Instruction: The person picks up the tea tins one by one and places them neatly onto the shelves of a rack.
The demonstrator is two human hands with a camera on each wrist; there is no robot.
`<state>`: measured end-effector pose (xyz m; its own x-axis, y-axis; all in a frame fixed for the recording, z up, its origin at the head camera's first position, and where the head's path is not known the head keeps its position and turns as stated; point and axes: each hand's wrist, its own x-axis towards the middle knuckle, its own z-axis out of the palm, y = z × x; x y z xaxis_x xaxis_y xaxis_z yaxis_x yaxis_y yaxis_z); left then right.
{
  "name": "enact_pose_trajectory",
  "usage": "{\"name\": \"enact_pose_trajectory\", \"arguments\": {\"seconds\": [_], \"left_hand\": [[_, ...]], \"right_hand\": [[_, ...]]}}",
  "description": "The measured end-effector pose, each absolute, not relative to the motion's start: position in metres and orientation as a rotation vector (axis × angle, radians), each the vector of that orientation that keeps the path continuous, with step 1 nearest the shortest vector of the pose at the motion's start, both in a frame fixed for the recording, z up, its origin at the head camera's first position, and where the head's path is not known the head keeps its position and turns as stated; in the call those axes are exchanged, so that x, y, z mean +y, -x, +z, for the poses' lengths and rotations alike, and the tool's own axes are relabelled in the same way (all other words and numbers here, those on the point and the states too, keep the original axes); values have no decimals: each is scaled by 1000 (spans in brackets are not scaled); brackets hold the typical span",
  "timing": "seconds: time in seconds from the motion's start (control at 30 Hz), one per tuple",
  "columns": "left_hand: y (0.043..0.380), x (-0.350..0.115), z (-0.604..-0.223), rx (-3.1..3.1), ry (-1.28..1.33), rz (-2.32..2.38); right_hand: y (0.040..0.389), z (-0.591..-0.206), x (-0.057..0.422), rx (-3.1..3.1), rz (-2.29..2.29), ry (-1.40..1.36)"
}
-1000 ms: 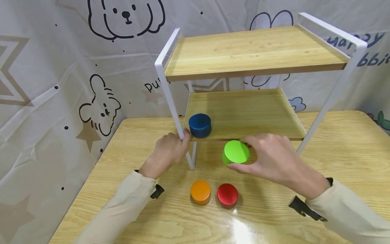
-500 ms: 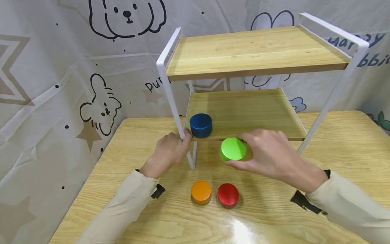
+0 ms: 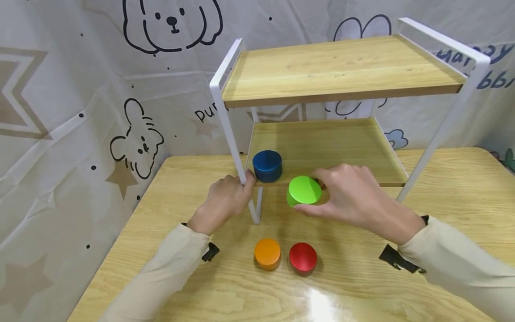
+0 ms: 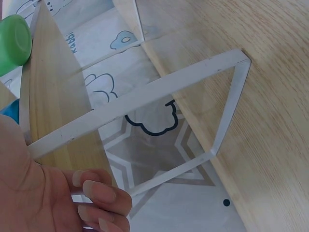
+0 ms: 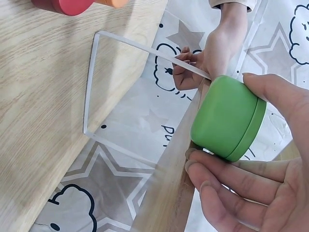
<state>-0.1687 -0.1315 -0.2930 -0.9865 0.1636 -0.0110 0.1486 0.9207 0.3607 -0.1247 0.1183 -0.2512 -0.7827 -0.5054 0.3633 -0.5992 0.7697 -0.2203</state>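
Observation:
My right hand [image 3: 349,194] pinches a bright green round tin [image 3: 304,191] between thumb and fingers, in front of the lower shelf's front edge. The right wrist view shows the green tin [image 5: 229,118] from its side, a seam near one end. My left hand [image 3: 229,197] grips the two-tier shelf rack [image 3: 342,71] at its front left post, thumb by the lower board. Curled fingertips [image 4: 104,193] of that hand show below the board in the left wrist view. A dark blue round tin [image 3: 267,167] stands on the lower shelf at its left front corner, close to the left thumb.
An orange round tin [image 3: 267,254] and a red one [image 3: 303,258] stand side by side on the wooden table [image 3: 225,290], in front of the rack. White metal posts [image 3: 436,134] frame the rack. A printed cloth [image 3: 80,179] hangs behind and to the left.
My right hand has carried the green tin slightly up and to the left, towards the lower shelf's edge. The left hand keeps its grip on the rack; the view has shifted a little.

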Motion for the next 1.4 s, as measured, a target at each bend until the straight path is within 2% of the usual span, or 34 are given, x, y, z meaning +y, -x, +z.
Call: {"name": "enact_pose_trajectory", "arguments": {"seconds": [0.5,1.4], "left_hand": [[168,-131,-294,3038,-267,554],[168,-132,-295,3053,-232,586]], "right_hand": [[128,-241,118,-2689,478,-854],[161,-230,113,-2728,362,-731]]}}
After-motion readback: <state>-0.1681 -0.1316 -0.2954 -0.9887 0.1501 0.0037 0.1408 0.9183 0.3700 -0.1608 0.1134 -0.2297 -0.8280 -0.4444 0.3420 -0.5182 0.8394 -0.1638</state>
